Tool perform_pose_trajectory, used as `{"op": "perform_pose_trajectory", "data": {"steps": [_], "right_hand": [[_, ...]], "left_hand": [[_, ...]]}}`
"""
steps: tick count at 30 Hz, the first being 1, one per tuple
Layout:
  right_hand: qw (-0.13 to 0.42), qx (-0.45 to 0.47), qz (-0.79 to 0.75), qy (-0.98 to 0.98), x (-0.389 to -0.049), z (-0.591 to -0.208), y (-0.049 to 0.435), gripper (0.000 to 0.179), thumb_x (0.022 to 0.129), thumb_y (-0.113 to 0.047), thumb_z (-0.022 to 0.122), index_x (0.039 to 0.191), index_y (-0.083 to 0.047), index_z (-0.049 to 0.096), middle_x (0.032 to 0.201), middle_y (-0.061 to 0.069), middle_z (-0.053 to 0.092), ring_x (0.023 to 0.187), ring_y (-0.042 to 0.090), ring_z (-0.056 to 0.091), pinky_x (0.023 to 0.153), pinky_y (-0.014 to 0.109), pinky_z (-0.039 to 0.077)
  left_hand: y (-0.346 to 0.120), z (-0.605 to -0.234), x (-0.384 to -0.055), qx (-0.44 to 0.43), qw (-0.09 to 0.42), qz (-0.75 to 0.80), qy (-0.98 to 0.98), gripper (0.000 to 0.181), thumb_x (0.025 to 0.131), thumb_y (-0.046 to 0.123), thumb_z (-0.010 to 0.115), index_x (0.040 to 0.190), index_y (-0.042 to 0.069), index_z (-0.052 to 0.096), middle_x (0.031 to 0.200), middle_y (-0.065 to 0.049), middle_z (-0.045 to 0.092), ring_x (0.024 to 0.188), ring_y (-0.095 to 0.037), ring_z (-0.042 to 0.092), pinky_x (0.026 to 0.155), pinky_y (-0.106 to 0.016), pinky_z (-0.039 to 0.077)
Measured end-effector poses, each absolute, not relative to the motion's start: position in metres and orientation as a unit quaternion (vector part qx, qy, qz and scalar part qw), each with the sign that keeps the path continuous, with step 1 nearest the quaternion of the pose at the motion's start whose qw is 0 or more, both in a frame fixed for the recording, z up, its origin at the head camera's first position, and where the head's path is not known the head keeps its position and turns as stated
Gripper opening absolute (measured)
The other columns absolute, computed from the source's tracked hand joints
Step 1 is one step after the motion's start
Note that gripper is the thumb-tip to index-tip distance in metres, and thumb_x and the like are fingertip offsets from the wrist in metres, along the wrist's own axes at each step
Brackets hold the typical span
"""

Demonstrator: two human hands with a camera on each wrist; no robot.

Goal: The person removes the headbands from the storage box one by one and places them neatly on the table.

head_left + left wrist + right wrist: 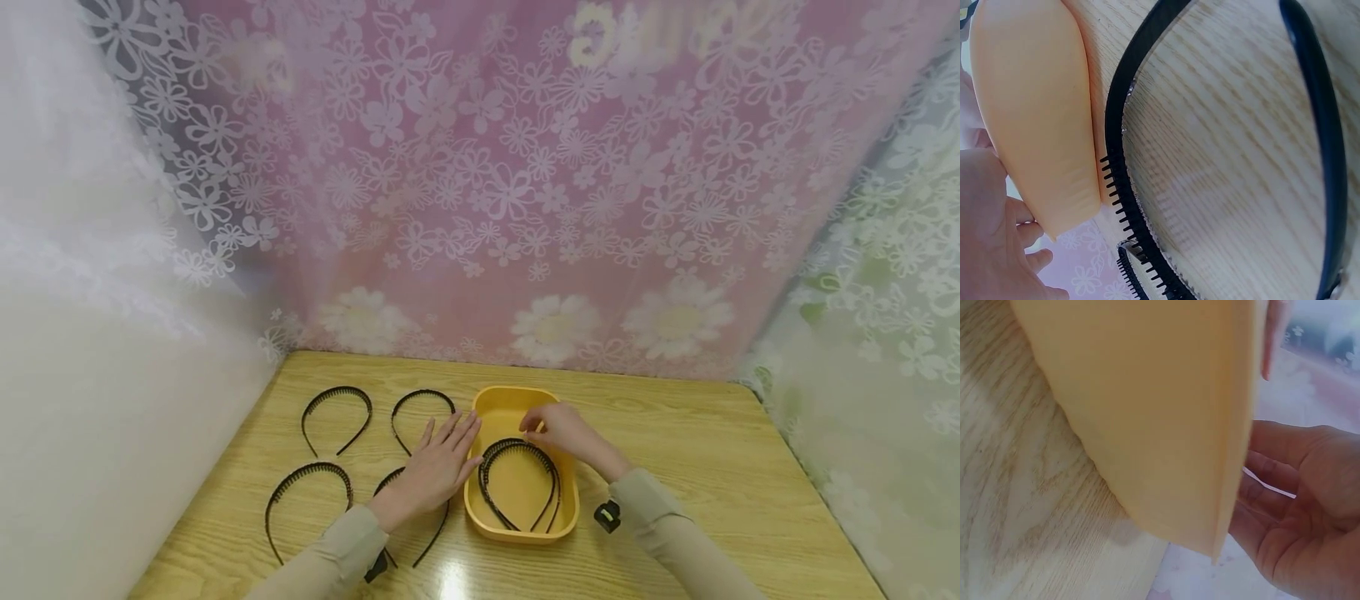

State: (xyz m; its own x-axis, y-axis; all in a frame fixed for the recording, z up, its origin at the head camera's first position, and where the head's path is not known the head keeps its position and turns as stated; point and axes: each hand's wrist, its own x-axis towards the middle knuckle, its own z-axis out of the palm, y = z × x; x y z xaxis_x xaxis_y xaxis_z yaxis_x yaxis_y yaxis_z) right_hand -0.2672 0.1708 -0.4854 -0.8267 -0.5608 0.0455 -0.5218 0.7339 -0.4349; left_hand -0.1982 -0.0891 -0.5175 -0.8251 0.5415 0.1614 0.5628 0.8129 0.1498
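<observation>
My left hand (431,475) reaches over the table with its fingers extended, fingertips at the left rim of a yellow plastic tray (474,508). Inside the tray lie black toothed headbands (491,492), overlapping, arches toward the far end. My right hand (558,427) is over the tray's far right part, fingers bent, tips close to the headbands' arch. Whether it pinches one is unclear; in the right wrist view the tray wall (1141,412) hides those fingertips. Under my left forearm is another black headband (438,533), large in the left wrist view and partly covered.
More black headbands lie on the wooden table (675,483) left of the tray: one at back left (337,390), one at back middle (423,392), one at front left (309,467). Flowered curtains (525,208) enclose the table at the back and sides.
</observation>
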Motion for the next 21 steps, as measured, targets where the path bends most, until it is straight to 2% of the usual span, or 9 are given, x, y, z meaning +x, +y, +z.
{"op": "perform_pose_trajectory", "data": {"steps": [4,13,16,21], "right_hand": [[0.051,-0.300,-0.200,0.931,-0.267,-0.488,0.166,0.007,0.087,-0.007,0.079,0.093,-0.005,0.075,0.083,0.002,0.072,0.074,0.017,0.065,0.065,0.031,0.053],[0.056,-0.274,-0.158,0.947,-0.263,-0.491,0.159,0.022,0.076,-0.006,0.089,0.083,-0.008,0.068,0.074,0.000,0.062,0.068,0.015,0.056,0.065,0.034,0.050],[0.063,-0.275,-0.157,0.947,-0.263,-0.491,0.159,0.023,0.075,-0.004,0.089,0.082,-0.007,0.068,0.073,-0.001,0.059,0.067,0.015,0.054,0.065,0.034,0.049],[0.059,-0.282,-0.152,0.945,-0.262,-0.488,0.161,0.014,0.079,0.003,0.082,0.085,-0.004,0.072,0.079,0.003,0.066,0.072,0.020,0.062,0.068,0.036,0.055]], "left_hand": [[-0.089,-0.518,-0.198,-0.293,0.058,-0.094,-0.950,0.061,0.111,0.042,0.037,0.161,0.007,0.027,0.167,-0.008,0.026,0.154,-0.033,0.021,0.120,-0.062,0.020],[-0.088,-0.517,-0.198,-0.297,0.063,-0.096,-0.948,0.060,0.111,0.039,0.039,0.160,0.006,0.030,0.166,-0.010,0.028,0.153,-0.034,0.024,0.119,-0.062,0.022],[-0.088,-0.517,-0.198,-0.297,0.061,-0.096,-0.948,0.060,0.111,0.039,0.039,0.160,0.006,0.030,0.166,-0.010,0.028,0.153,-0.035,0.024,0.119,-0.062,0.022],[-0.089,-0.518,-0.198,-0.299,0.066,-0.102,-0.947,0.060,0.111,0.037,0.041,0.160,0.005,0.030,0.166,-0.011,0.028,0.152,-0.036,0.025,0.119,-0.063,0.022]]}}
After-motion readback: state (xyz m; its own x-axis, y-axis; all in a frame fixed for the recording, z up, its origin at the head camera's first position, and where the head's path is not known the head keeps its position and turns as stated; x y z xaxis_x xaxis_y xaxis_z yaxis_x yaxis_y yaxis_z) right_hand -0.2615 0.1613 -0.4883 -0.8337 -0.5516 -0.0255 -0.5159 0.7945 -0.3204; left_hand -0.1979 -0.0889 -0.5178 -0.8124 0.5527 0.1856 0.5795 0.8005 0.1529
